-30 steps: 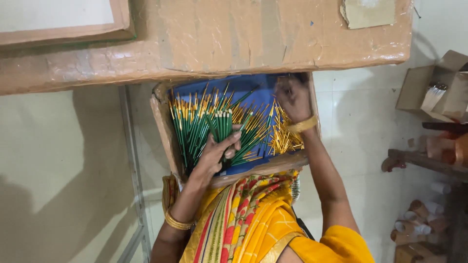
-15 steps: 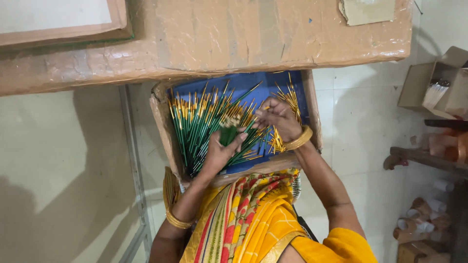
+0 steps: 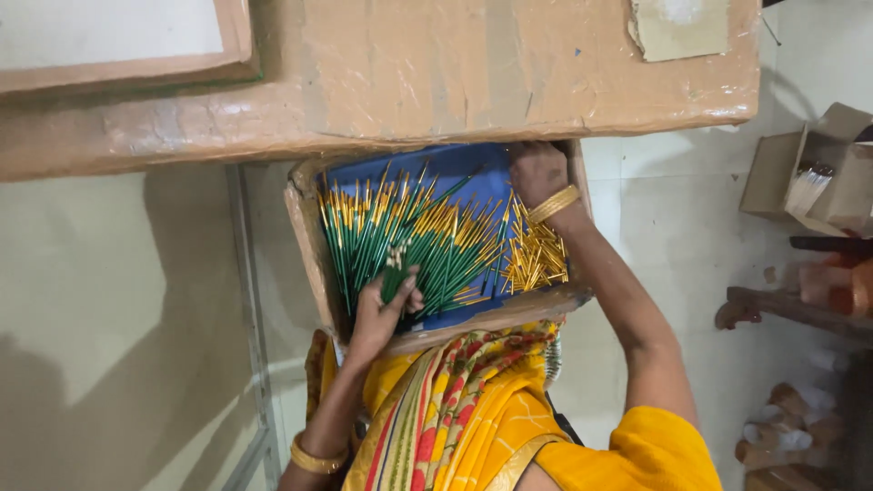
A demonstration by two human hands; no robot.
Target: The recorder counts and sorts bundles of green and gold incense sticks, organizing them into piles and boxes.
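Green thin sticks with gold tips [image 3: 409, 241] fill the blue-lined cardboard tray [image 3: 309, 236]; the left hand [image 3: 386, 305] grips a bunch, while the right hand [image 3: 538, 171] has returned to the far-right corner, empty, fingers loose.

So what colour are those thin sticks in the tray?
Green sticks with golden-yellow ends, seen in the head view.

Glossy green sticks [image 3: 400, 245] (metal-tipped), rough cardboard tray [image 3: 305, 236]

Open brown cardboard box [image 3: 841, 173] at right edge; pale square label [image 3: 680, 27] on wrapped board top.
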